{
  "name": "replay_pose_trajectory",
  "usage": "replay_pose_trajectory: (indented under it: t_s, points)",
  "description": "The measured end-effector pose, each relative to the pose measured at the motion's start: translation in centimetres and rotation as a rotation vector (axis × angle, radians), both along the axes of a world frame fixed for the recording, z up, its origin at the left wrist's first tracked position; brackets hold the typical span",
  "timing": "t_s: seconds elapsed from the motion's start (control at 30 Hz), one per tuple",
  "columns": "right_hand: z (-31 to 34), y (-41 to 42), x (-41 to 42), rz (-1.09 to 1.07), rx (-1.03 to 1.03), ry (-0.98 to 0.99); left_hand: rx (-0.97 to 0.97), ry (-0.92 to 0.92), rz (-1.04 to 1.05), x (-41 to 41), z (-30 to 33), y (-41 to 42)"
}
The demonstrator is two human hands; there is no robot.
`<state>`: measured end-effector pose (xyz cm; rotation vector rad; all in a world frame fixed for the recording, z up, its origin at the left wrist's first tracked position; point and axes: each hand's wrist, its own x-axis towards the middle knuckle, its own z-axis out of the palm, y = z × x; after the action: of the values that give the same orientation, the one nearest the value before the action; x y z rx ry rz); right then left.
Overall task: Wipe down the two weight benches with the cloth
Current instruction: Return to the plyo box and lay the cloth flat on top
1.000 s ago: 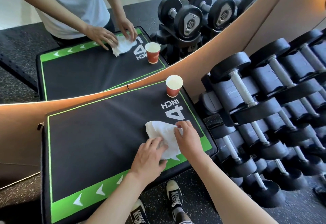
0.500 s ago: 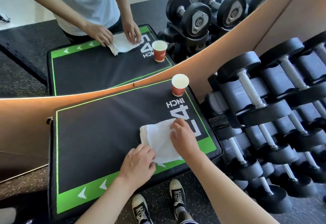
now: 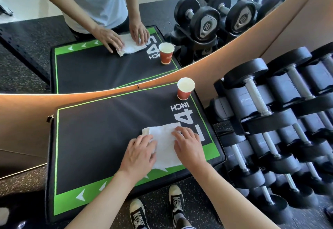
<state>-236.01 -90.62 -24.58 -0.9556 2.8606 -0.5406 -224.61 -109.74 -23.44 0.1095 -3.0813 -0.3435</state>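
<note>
- A white cloth [image 3: 164, 146] lies spread on the near right part of a black padded table [image 3: 100, 138], which has a green border and white arrows along its near edge.
- The left hand [image 3: 139, 154] rests flat on the cloth's left side, fingers fairly straight and pointing away, pressing down rather than curling round it.
- The right hand [image 3: 188, 146] lies on the cloth's right side in the same way, fingers stretched out with their tips near the cloth's far edge; it presses and does not clutch.
- The two hands sit side by side with a strip of bare cloth showing between them.
- The cloth covers part of the large white "24 INCH" lettering [image 3: 187, 119] printed on the table's right end, and its near corner reaches onto the green band.
- A red paper cup [image 3: 185, 89] stands upright at the table's far right corner, well apart from the cloth.
- A rack of black dumbbells [image 3: 273, 120] fills the right side, just beside the table.
- A mirror [image 3: 126, 12] with a tan frame runs behind the table's far edge and reflects the table, cup, cloth, hands and a light shirt.
- Two black lace-up shoes [image 3: 175, 204] stand on the speckled dark floor [image 3: 158, 201] just below the table's near edge.
</note>
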Motion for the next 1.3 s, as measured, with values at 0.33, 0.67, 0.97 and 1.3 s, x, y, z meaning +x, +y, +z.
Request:
replay_pose_trajectory:
  t_s: [0.33,0.67,0.97,1.3]
  points:
    - [-0.8,1.2,0.4,0.214,0.006,-0.034,0.084,0.047,-0.021,-0.5,-0.2,-0.2]
    - [-1.4,0.8,-0.5,0.272,0.063,-0.178,0.108,-0.192,0.077,0.1,-0.7,-2.0]
    - [0.1,-1.7,0.6,0.278,0.046,-0.101,0.061,-0.084,0.272,0.7,0.1,-5.0]
    - [-0.5,-7.4,3.8,0.342,0.06,-0.079,-0.027,0.02,0.312,4.1,0.5,-6.6]
